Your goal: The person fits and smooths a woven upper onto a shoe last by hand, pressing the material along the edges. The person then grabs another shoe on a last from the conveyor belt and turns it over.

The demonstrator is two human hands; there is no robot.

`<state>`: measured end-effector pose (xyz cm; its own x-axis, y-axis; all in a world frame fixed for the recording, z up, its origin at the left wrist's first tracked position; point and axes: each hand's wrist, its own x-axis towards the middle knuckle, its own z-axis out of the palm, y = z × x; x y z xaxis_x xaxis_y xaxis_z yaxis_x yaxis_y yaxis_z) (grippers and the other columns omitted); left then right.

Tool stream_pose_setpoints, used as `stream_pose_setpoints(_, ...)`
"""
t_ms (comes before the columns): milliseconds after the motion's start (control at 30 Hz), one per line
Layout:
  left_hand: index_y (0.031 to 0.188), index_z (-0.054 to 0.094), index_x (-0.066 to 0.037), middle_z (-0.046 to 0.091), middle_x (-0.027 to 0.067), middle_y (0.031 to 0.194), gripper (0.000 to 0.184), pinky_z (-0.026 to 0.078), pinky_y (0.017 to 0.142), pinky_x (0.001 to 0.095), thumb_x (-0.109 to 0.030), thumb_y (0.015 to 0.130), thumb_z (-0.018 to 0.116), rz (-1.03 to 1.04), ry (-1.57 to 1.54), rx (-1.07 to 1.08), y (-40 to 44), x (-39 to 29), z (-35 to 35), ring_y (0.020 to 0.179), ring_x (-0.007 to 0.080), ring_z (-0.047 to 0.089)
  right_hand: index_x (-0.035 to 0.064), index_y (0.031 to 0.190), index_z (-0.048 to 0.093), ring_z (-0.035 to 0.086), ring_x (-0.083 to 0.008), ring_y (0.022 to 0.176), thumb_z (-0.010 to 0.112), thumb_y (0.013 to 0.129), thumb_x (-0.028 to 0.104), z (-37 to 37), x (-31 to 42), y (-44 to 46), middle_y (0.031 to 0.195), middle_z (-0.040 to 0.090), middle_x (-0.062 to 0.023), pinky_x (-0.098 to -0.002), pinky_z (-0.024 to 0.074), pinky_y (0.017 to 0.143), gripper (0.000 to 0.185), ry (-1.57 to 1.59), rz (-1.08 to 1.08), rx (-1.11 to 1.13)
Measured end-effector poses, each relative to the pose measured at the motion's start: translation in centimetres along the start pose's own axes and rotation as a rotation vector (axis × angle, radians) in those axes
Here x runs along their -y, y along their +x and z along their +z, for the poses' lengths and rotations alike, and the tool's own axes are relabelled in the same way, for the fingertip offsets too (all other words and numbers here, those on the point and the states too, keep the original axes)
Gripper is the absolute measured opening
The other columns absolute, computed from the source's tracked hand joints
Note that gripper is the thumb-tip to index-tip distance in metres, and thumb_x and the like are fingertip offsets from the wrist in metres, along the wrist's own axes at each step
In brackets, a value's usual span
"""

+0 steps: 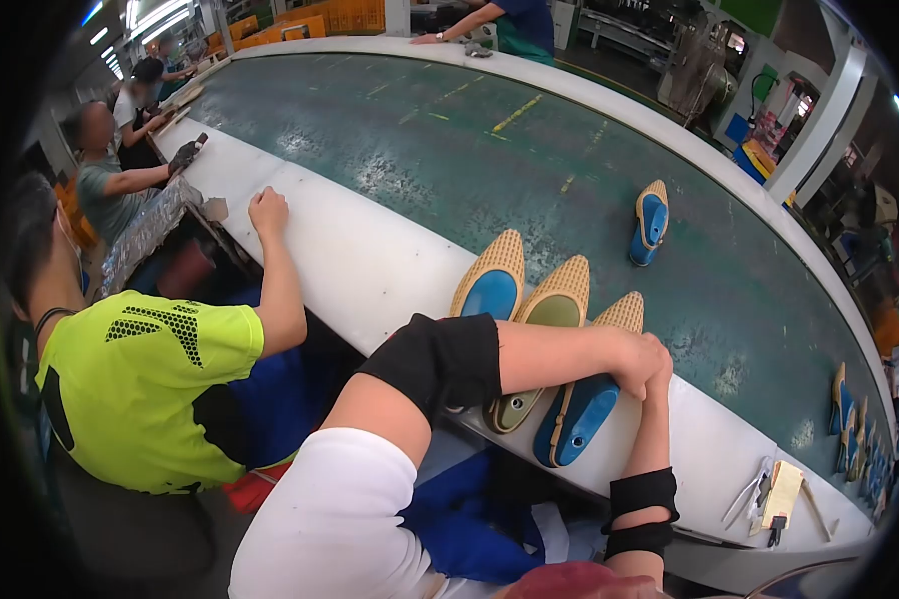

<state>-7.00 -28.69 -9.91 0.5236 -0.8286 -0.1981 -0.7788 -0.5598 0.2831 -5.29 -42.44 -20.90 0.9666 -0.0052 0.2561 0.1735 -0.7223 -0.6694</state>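
My left hand (636, 361) is closed and pressed against my right hand (661, 361), just above the white ledge. My right hand's fingers are largely hidden, and whether anything lies between the hands cannot be seen. Below my left forearm lie three beige woven pointed shoes, reaching over the belt's edge. The left one (491, 295) has a blue insole, and its heel is hidden by my arm. A green insole lines the middle one (557, 307). Nearest my hands, the third shoe (581, 419) shows a blue heel insole and a side strap.
A strapped shoe (651, 225) stands on the green belt (390, 150), with several shoes (849, 439) farther right. On the white ledge (355, 250) at right lie pliers (751, 494), a yellow pad (784, 491) and a stick (819, 514). A co-worker in yellow (150, 384) sits close at left.
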Motion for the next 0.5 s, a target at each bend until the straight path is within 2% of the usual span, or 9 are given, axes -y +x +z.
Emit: stream_pose_setpoints(500, 0.105, 0.056, 0.008, 0.055, 0.0217, 0.109, 0.049, 0.038, 0.094, 0.0373, -0.031, 0.076, 0.061, 0.031, 0.005, 0.034, -0.8, -1.0, -1.2, 0.109, 0.0317, 0.046, 0.009, 0.079, 0.056, 0.058, -0.036, 0.074, 0.052, 0.077, 0.026, 0.1, -1.9, 0.4, 0.076, 0.061, -0.0156, -0.0411, 0.044, 0.061, 0.018, -0.016, 0.048, 0.022)
